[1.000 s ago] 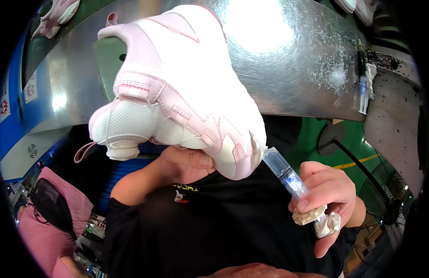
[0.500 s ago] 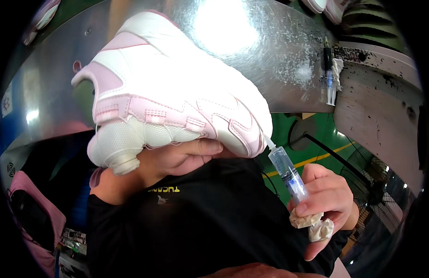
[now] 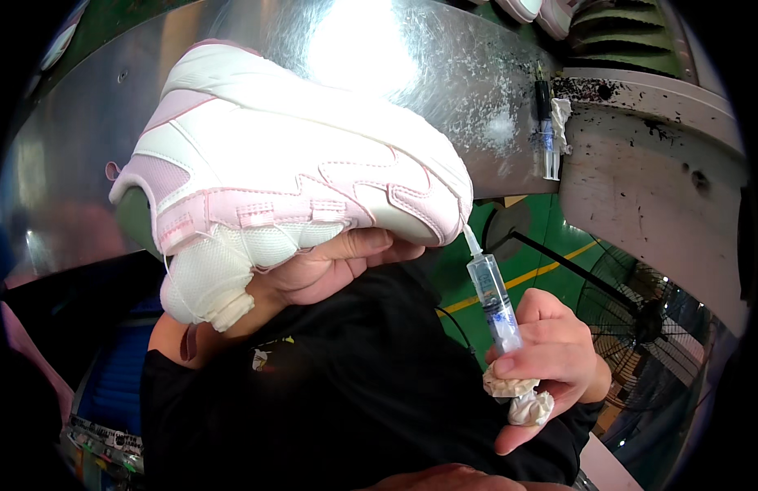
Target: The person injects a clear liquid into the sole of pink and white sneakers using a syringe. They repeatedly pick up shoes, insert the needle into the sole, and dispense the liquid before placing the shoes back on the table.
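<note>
A white and pale pink sneaker (image 3: 264,155) lies tilted on its side in the air, its toe towards the right. My left hand (image 3: 334,266) grips it from below near the toe, thumb along the upper, with the other fingers partly hidden behind the shoe. In my right hand (image 3: 555,352) is a clear syringe (image 3: 491,295), its tapered tip touching or nearly touching the sole edge at the toe. Crumpled off-white wrapping (image 3: 530,407) covers the syringe's plunger end, against my fingers and thumb.
A shiny metal table (image 3: 231,41) spreads behind the shoe. At its right edge lies a second syringe (image 3: 546,127) with dark contents, beside white crumpled material (image 3: 561,123). A stained pale ledge (image 3: 649,172) runs along the right. Below it stands a black fan (image 3: 645,323) on the green floor.
Shoe, both hands and syringe have shifted slightly left in the view, as have the table and background. The syringe is more upright, its tip still at the toe edge.
</note>
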A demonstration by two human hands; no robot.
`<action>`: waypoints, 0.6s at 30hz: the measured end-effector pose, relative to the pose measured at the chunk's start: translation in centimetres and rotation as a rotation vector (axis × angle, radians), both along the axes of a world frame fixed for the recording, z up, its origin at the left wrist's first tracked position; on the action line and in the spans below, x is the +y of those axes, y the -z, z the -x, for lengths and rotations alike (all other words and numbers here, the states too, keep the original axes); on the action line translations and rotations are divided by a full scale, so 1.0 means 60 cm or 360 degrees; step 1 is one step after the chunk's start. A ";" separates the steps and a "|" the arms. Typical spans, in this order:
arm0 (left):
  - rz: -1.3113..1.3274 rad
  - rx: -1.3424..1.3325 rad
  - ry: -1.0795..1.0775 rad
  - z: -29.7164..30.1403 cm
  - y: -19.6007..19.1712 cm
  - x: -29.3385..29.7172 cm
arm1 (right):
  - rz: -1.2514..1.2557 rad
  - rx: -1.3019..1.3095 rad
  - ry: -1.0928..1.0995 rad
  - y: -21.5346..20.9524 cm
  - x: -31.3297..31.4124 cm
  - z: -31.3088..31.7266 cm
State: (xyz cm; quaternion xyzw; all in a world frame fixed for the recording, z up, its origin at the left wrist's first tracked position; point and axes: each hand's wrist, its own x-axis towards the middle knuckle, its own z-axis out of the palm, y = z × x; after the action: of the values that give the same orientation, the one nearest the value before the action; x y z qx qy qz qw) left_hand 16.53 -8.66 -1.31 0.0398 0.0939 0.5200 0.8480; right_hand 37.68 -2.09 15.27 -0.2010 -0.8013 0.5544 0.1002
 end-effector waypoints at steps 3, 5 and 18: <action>0.0031 -0.0049 -0.0007 -0.002 -0.009 0.006 | -0.0066 0.0064 0.0074 0.009 -0.008 -0.006; 0.0036 -0.0075 -0.0026 -0.003 -0.014 0.010 | -0.0129 0.0129 0.0136 0.017 -0.016 -0.009; 0.0012 -0.0089 -0.0115 -0.005 -0.048 0.042 | -0.0842 0.0393 0.0278 0.106 -0.050 0.023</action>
State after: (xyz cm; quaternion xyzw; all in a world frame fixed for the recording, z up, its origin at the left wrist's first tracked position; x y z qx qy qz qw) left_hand 16.85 -6.15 1.54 0.0185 0.0734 0.5508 0.8312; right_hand 36.29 -5.11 8.90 -0.1670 -0.8794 0.3359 0.2931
